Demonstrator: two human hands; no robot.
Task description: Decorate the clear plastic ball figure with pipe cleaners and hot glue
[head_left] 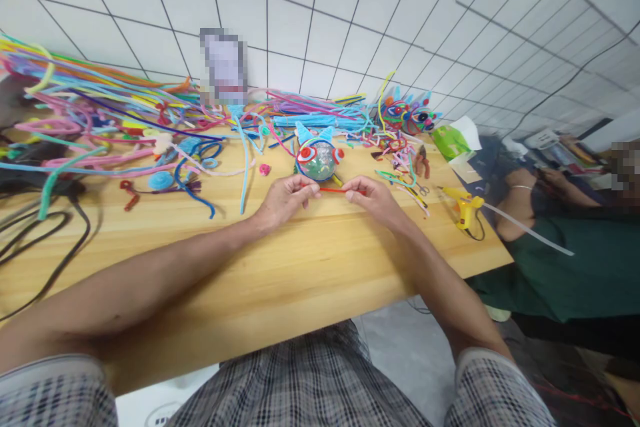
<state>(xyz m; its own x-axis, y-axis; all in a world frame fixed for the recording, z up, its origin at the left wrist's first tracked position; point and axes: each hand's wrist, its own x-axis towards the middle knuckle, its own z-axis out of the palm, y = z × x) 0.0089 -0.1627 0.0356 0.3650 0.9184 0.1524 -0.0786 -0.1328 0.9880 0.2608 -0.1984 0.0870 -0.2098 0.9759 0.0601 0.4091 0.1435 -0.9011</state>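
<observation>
A short red pipe cleaner (331,190) is stretched between both hands just above the wooden table (300,267). My left hand (284,200) pinches its left end, fingers closed. My right hand (373,197) pinches its right end the same way. Right behind the hands sits a round craft figure (319,157) with a clear glittery body, blue ears and red spiral eyes. Its lower edge is close to the red pipe cleaner.
Heaps of coloured pipe cleaners (100,113) cover the back left. Finished figures (407,113), pliers (423,163) and a green tissue pack (453,140) lie at the back right. A yellow glue gun (465,207) lies near the right edge. Black cables (45,240) trail left. Another person (560,240) sits right.
</observation>
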